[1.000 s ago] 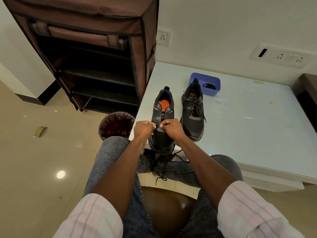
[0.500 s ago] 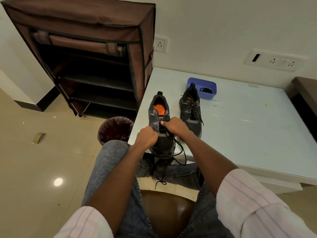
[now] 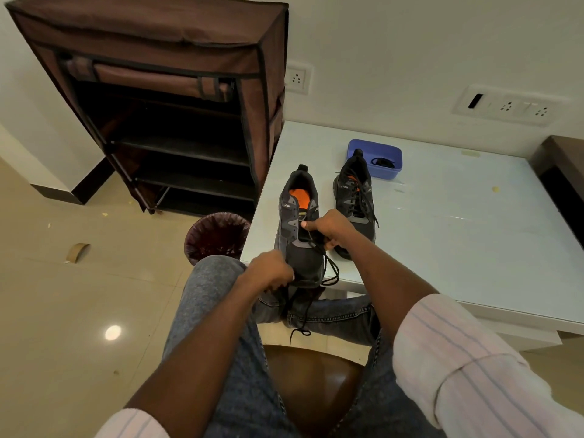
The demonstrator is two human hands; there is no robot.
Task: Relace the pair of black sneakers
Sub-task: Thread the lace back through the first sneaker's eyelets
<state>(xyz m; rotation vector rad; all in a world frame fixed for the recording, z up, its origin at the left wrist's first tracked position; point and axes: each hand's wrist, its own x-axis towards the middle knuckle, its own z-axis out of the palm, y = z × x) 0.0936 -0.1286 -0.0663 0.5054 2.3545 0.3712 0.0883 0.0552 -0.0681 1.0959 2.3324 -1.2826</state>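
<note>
So the sneaker (image 3: 298, 235) sits at the table's (image 3: 474, 235) near edge; right hand (image 3: 328, 227) pinches the floppy lace (image 3: 328, 270), left hand (image 3: 271, 273) clamps its other end. Grab laces near the tips.

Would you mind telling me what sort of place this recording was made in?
Probably a room in a home: a brown fabric shoe rack stands on the tiled floor, beside a white table with wall sockets above and a waste bin below.
</note>
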